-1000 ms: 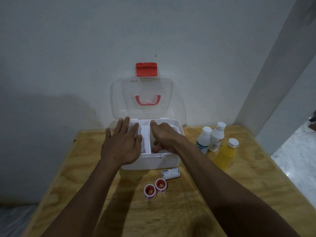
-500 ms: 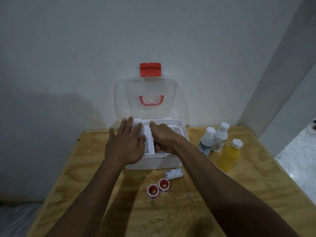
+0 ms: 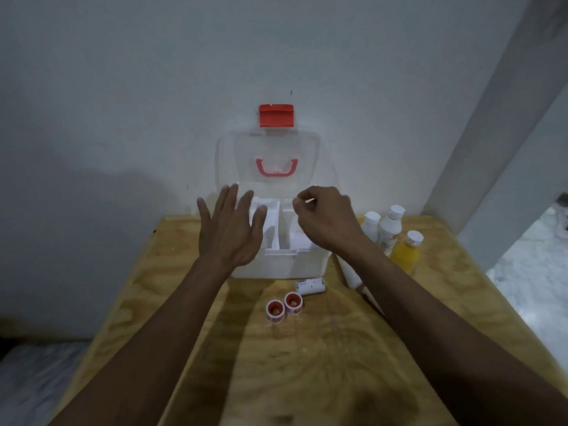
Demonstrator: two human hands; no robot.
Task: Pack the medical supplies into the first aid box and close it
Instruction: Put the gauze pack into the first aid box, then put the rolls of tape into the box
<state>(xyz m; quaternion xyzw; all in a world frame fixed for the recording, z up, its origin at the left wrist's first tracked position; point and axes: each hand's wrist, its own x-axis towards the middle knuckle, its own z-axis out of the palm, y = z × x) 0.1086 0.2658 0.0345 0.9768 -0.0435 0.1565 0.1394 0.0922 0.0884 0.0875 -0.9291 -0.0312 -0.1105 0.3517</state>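
The white first aid box (image 3: 276,267) stands open at the back of the wooden table (image 3: 307,364). Its clear lid (image 3: 270,158), with a red handle and red latch, leans on the wall. My left hand (image 3: 229,229) hovers flat with spread fingers over the box's left side. My right hand (image 3: 325,219) is raised over the right side with curled fingers; a thin pale streak shows at thumb and forefinger, too small to identify. In front of the box lie a white bandage roll (image 3: 310,285) and two red-and-white tape rolls (image 3: 284,306).
Two white bottles (image 3: 382,226) and a yellow bottle (image 3: 405,253) stand right of the box. A white tube (image 3: 350,275) lies partly under my right forearm. The wall is right behind the box, and the table drops off at left and right.
My right hand has come up out of the box's right compartment. My left hand has lifted off the box and spread its fingers.
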